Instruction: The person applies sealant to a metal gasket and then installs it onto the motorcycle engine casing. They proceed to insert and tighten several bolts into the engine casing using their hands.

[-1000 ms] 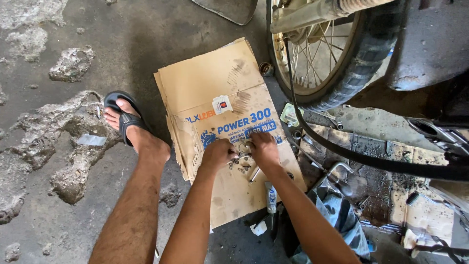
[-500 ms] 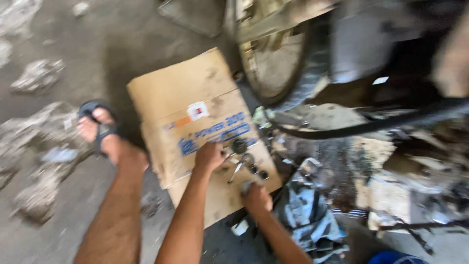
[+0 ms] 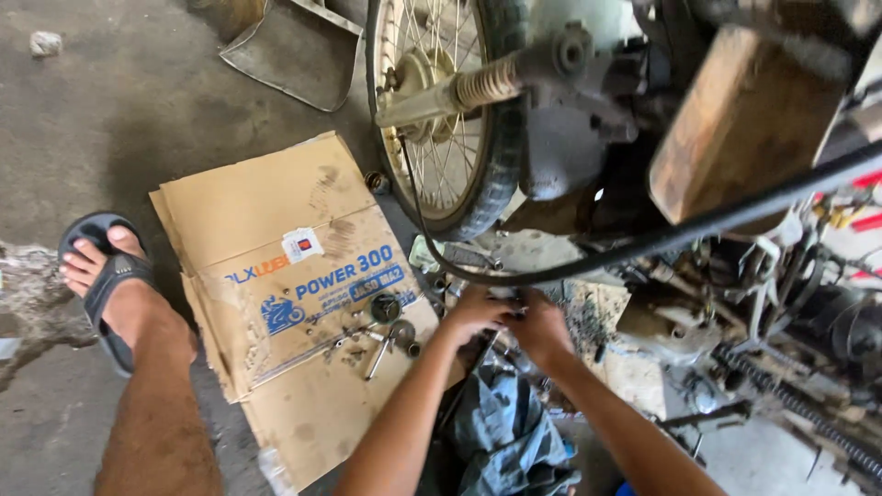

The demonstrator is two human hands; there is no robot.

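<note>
Motorcycle, rear end, fills upper right of the head view; dark and greasy. Its spoked wheel stands upright, tyre touching the concrete floor.

Flattened cardboard lies on the floor left of the wheel, printed in blue and orange, oil-stained. Near its right edge: loose small parts — bolts, a round washer-like piece, short metal pins — scattered, some touching each other.

Bare leg, foot in a dark sandal, planted on the floor just left of the cardboard.

Black cable sags from the wheel across to the right edge, passing above the hands.

Blue rag crumpled on the floor between the two forearms, below the hands.

Left hand and right hand sit side by side, touching or nearly so, just off the cardboard's right edge and under the wheel. Both fingers curled down into a litter of small metal parts on the ground. Whether either hand pinches a piece: cannot tell, fingertips hidden by the knuckles.
</note>
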